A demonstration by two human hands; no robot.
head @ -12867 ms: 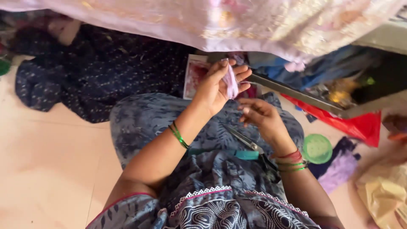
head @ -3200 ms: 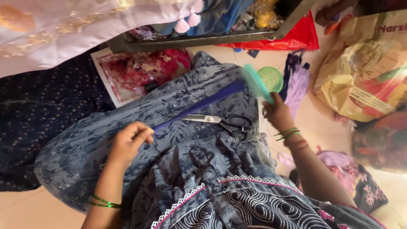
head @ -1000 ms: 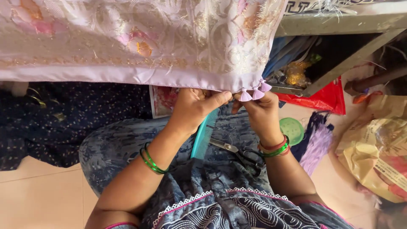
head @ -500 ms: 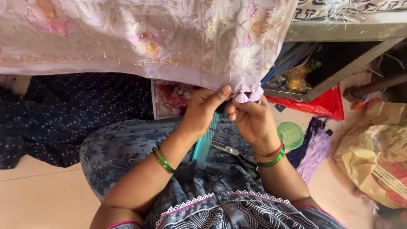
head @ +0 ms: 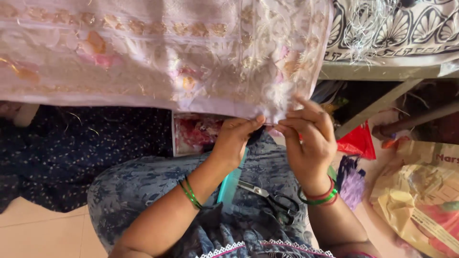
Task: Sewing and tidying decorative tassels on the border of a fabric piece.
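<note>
Pale tiled floor (head: 43, 229) below, a counter (head: 382, 71) up top, and a pale pink embroidered cloth (head: 158, 52) draped over its edge, hanging down toward the seated person.

Fingers first. The left hand (head: 236, 138) has thumb and forefinger pressed together on the cloth's lower hem, pinching it closed right beside the right hand. The right hand (head: 308, 138) has its fingers (head: 291, 128) closed on the same stretch of hem, tips nearly touching the left thumb, the rest of the hand curled loosely behind. What exactly sits between the two sets of fingertips is too small to tell, maybe a thread or a tassel stub; a dark scrap shows just under the left thumb.

Moving outward: green bangles (head: 190, 193) on the left wrist, red and green ones on the right. Below the hands, on the blue patterned lap, a teal strip (head: 229, 184) and a pair of scissors (head: 272, 200) lying blades toward the left hand. Off beyond the right hand, purple tassels (head: 353, 179) and a red bag (head: 357, 142) on the floor.

Risks, as I judge them: the grip is tiny and at the very edge, so the hem could slip free. A hard tug could drag the cloth off the counter or snag its raised embroidery. And those scissors rest loose on a lap; one knee shift and they slide to the floor.
</note>
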